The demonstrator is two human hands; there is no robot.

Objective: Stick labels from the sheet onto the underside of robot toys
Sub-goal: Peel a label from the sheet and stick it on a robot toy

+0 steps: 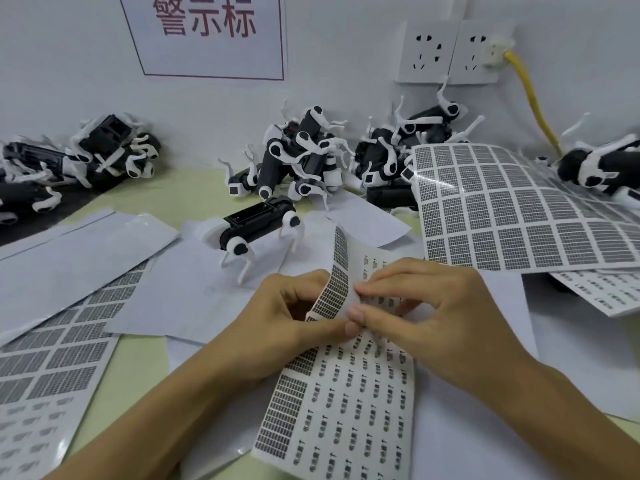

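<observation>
Worktop (145, 368): pale green, largely covered by loose white backing papers and printed sheets. Behind it, a white wall carries a red-lettered notice (207, 32) and a double socket (450, 51) with a yellow cable (533, 98) plugged in.

Landmark: the standing robot toy (258, 230), upright on its legs at mid-worktop. Behind it, against the wall, lie heaps of further toys (304, 157). To its right, a large full label sheet (512, 209) curls upward. To its left, another sheet (59, 344) lies flat.

Nearest the camera, in front of the landmark, the label sheet (343, 403) in use is bent upward at its far end. The left hand (294, 317) pinches the bent strip from the left; the right hand (426, 306) pinches at the fold, thumb and forefinger closed at a label's edge.

Judgement: peeling is in hand. Best practice is to keep the backing bent sharply so a corner lifts, then draw slowly, touching only the edge. No toy is yet inverted.
</observation>
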